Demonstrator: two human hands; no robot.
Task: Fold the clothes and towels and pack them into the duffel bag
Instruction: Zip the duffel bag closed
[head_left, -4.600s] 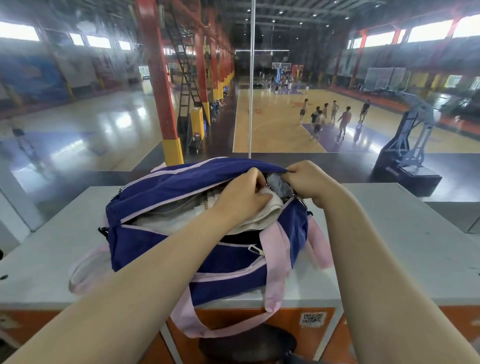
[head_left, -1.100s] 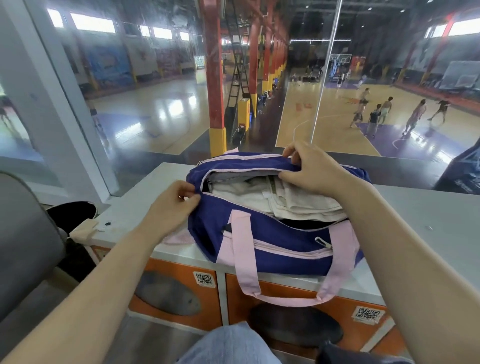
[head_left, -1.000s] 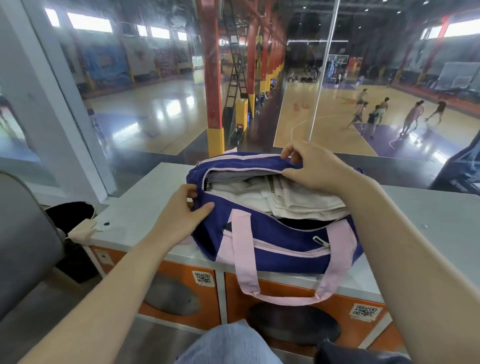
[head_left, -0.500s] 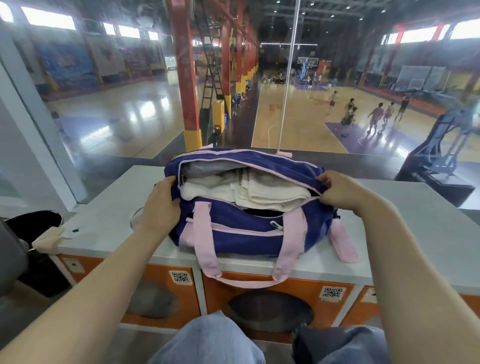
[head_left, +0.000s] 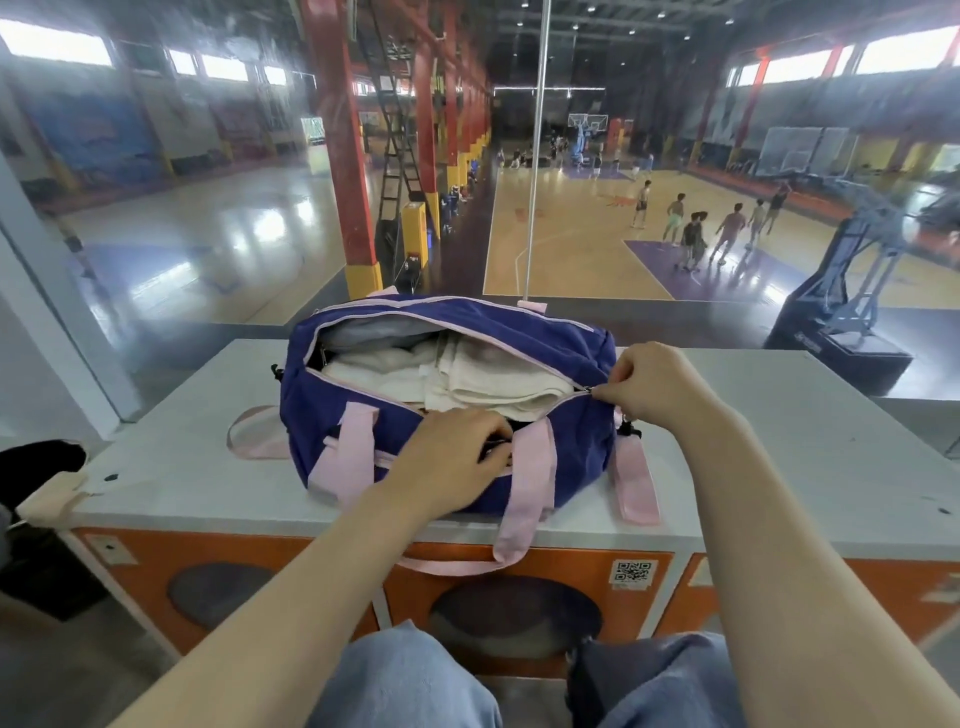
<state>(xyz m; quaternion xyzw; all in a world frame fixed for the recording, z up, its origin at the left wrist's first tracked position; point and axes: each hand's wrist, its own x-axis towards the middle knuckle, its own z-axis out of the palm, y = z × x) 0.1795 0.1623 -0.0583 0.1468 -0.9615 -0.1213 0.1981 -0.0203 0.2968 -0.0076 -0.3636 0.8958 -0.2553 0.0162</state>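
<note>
Change since half a second ago: our left hand (head_left: 451, 461) leaves the bag's left end and now sits on the near front of the duffel bag (head_left: 447, 395), fingers curled onto the near edge of the opening between the two pink handle straps (head_left: 530, 467); exactly what they pinch, we cannot tell. Our right hand (head_left: 655, 385) remains at the bag's right end, thumb and fingertips pinching the zipper pull (head_left: 589, 391).

Duffel bag: navy with pink trim, resting on the grey countertop (head_left: 779, 431), zipper mostly unfastened. Folded white towels (head_left: 467, 379) lie inside, filling the opening.

Beside the bag's left end: a pink strap (head_left: 254, 436) flat on the countertop. Below the bag: orange cabinet front (head_left: 545, 577) with a QR sticker (head_left: 631, 571).
</note>
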